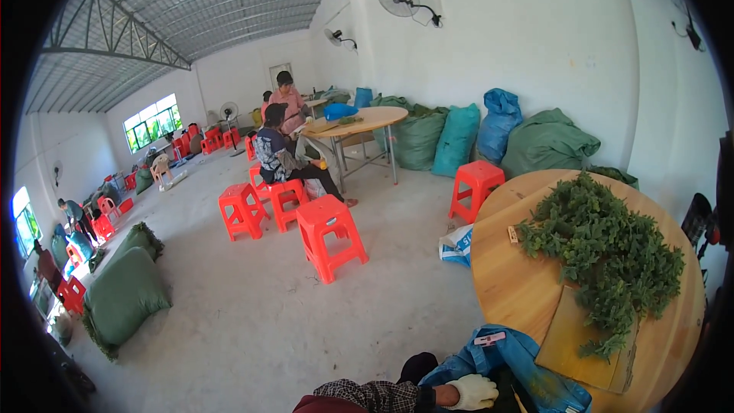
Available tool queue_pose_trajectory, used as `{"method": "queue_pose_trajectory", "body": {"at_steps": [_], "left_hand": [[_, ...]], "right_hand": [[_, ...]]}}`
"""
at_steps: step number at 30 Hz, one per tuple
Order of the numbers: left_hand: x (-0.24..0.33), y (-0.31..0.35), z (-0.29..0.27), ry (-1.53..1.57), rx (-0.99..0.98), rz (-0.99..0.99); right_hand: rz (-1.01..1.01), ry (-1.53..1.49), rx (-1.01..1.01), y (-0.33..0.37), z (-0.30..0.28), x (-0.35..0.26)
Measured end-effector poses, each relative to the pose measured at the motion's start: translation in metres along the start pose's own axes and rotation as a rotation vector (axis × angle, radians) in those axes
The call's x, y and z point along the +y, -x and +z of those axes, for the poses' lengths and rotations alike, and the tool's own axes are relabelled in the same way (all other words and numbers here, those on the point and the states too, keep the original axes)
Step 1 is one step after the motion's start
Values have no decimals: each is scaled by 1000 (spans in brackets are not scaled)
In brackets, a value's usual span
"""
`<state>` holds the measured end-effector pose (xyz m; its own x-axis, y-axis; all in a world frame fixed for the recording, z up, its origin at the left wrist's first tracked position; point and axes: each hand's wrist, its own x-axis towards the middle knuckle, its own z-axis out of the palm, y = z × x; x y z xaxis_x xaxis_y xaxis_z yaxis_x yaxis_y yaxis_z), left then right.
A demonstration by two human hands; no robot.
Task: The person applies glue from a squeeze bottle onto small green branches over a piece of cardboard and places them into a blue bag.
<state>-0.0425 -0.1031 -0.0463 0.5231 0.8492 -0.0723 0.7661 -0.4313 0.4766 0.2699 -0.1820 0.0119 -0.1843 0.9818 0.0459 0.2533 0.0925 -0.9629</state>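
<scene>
My left hand (474,391), in a white glove below a dark checked sleeve, rests at the bottom beside a blue plastic bag (527,363). Its fingers are partly hidden against dark cloth, so their grip is unclear. The bag lies along the near edge of the round wooden table (497,291). On the bag sits a small pink-and-white object (489,339) that I cannot identify. A large heap of green artificial-looking leafy sprigs (612,241) covers much of the tabletop, partly over a flat piece of cardboard (566,336). My right hand is out of view.
Red plastic stools (330,233) stand on the concrete floor. People sit and stand around another round table (371,118). Stuffed green and blue sacks (547,141) line the wall; a big green sack (126,298) lies at left. A small wooden block (513,235) is on my table.
</scene>
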Motion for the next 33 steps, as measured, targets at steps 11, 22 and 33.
{"method": "queue_pose_trajectory", "body": {"at_steps": [11, 22, 33], "left_hand": [[41, 1, -41, -49, 110, 176], [36, -37, -87, 91, 342, 352], [66, -145, -89, -183, 612, 189]], "right_hand": [[-309, 45, 232, -70, 37, -15], [-48, 41, 332, 2, -14, -23], [-91, -81, 598, -3, -18, -13]]}}
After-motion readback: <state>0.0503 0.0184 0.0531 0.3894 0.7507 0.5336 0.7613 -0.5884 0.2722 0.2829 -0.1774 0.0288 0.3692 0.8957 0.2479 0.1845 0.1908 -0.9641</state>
